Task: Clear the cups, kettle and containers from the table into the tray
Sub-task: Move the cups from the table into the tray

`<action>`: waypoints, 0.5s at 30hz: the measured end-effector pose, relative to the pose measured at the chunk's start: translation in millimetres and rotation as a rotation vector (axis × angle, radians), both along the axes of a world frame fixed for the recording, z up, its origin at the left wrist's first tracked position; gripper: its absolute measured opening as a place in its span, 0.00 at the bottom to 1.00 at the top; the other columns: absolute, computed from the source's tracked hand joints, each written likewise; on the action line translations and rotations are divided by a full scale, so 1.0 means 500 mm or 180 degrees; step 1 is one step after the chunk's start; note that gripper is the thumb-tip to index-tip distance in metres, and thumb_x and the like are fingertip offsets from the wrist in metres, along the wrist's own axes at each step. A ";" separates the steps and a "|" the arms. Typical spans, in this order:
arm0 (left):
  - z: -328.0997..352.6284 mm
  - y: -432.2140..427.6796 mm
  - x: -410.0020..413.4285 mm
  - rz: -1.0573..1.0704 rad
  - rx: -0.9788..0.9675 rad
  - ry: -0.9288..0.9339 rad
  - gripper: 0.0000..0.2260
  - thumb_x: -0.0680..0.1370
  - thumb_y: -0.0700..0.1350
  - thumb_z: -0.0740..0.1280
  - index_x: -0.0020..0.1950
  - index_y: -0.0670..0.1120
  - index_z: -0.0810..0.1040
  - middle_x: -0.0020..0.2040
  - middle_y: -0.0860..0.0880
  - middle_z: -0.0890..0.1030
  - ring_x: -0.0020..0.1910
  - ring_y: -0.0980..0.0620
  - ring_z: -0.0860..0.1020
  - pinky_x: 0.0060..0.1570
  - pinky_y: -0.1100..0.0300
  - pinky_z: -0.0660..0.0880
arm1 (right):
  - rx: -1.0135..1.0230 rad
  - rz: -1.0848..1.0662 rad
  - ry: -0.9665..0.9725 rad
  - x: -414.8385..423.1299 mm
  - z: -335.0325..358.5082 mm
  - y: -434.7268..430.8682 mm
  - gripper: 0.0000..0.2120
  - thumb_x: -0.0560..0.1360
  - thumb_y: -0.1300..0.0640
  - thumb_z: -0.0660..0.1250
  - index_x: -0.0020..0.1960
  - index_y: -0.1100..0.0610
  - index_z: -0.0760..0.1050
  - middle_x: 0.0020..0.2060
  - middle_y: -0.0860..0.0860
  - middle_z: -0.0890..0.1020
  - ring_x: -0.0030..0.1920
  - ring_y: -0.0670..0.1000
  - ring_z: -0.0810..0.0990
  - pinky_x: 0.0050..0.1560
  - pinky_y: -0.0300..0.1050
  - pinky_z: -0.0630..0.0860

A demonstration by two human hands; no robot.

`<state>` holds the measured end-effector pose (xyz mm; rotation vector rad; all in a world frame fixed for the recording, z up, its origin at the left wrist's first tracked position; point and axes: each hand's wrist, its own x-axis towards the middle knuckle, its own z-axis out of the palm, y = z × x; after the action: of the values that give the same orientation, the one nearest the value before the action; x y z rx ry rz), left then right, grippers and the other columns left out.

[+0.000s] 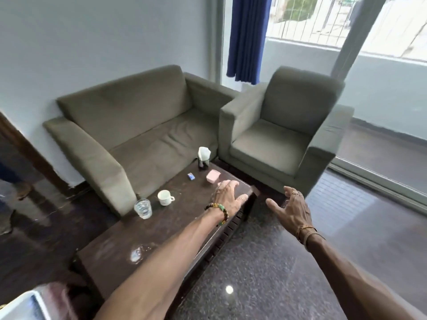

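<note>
On the dark wooden table (129, 245) stand a white cup (165, 197), a clear glass (143, 208), a pink container (213, 176), a small blue box (190, 176) and a dark holder with white tissue (204, 157) at the far end. My left hand (228, 197) is stretched out over the table's far right part, fingers straight, just short of the pink container, holding nothing. My right hand (292, 210) hangs open beyond the table's right edge, above the floor. A white tray-like corner (25, 306) shows at the bottom left. No kettle is in view.
A grey two-seat sofa (129, 125) runs behind the table and a grey armchair (284, 130) stands at its far end. Speckled floor (277, 273) lies to the right. A person's legs (9, 195) show at the left edge.
</note>
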<state>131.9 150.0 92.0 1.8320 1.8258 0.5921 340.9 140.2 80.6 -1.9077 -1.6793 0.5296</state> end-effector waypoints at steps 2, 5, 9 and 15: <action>-0.006 0.044 0.017 -0.0023 -0.0050 -0.0043 0.23 0.74 0.57 0.69 0.65 0.48 0.73 0.61 0.45 0.76 0.62 0.46 0.75 0.63 0.51 0.73 | -0.0026 -0.0073 -0.0001 0.018 -0.001 0.037 0.36 0.71 0.41 0.72 0.71 0.60 0.67 0.65 0.57 0.75 0.63 0.56 0.75 0.63 0.51 0.73; 0.000 0.105 0.030 -0.0115 -0.0090 0.0029 0.23 0.74 0.57 0.68 0.66 0.49 0.73 0.61 0.46 0.76 0.61 0.46 0.76 0.62 0.52 0.74 | -0.0067 -0.0118 0.0002 0.032 0.006 0.088 0.36 0.72 0.41 0.72 0.72 0.60 0.66 0.65 0.58 0.74 0.62 0.56 0.77 0.62 0.55 0.75; 0.021 0.198 0.038 -0.0102 -0.0014 0.0060 0.22 0.74 0.57 0.68 0.66 0.50 0.73 0.61 0.47 0.76 0.60 0.47 0.76 0.61 0.55 0.71 | 0.0011 -0.0221 0.0052 0.047 0.026 0.165 0.35 0.72 0.41 0.71 0.71 0.59 0.66 0.63 0.58 0.75 0.59 0.57 0.78 0.59 0.57 0.77; 0.016 0.302 0.062 -0.0064 -0.0090 0.0204 0.21 0.74 0.57 0.67 0.66 0.53 0.73 0.62 0.50 0.75 0.60 0.48 0.77 0.59 0.56 0.70 | -0.0047 -0.0137 0.0029 0.064 0.008 0.271 0.34 0.73 0.42 0.70 0.71 0.60 0.65 0.63 0.59 0.75 0.58 0.57 0.78 0.58 0.57 0.78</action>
<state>163.0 300.9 100.2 1.8684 1.8453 0.5033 372.9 275.8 84.4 -1.9446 -1.6293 0.5344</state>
